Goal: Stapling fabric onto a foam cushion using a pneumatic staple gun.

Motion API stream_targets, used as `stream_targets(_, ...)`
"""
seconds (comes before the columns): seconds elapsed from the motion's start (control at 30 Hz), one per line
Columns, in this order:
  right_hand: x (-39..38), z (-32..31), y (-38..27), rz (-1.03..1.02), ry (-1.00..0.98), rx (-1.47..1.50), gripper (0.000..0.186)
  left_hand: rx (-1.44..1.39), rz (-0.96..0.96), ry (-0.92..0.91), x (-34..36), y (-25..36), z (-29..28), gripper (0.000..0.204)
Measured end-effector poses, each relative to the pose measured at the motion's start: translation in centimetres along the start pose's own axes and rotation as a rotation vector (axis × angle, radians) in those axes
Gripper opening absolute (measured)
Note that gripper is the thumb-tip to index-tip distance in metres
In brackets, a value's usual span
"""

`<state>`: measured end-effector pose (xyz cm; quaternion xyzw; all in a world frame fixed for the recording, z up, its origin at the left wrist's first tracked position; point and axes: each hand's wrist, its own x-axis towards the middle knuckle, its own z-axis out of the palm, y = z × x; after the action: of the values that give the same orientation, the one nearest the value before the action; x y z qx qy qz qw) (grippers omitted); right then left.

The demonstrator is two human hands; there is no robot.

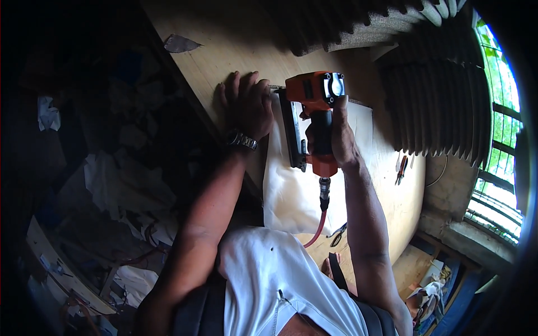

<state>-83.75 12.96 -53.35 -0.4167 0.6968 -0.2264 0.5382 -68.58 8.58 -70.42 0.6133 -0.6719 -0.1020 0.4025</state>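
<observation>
Head view: right fingers (340,112) grip an orange-and-black pneumatic fastening gun (321,129); left fingers (235,85) lie spread left of it.

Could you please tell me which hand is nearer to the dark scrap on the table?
Left. The left hand is just short of the scrap and to its right, not touching it; the right hand is farther right, holding the orange tool.

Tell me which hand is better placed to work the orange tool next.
Probably the right: the right hand already grips the orange tool by its handle. The left hand is off the tool, fingers spread beside the white cloth.
</observation>
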Motion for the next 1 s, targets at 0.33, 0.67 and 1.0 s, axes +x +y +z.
stream_targets(0.33, 0.6, 0.9, -0.5, -0.011, -0.010, -0.053, 0.105, -0.142, -0.061, 0.098, 0.0, -0.4, 0.2, 0.039)
stream_targets(0.67, -11.3, -1.0, 1.1, 0.014, 0.079, 0.188, 0.098, -0.567, -0.246, 0.007, 4.4, -2.7, -0.2, 0.028)
stream_targets(1.0, -30.9, 9.8, 10.3, 0.074, 0.475, 0.454, 0.086, -0.665, 0.069, -0.637, 8.5, -3.3, 5.7, 0.030)
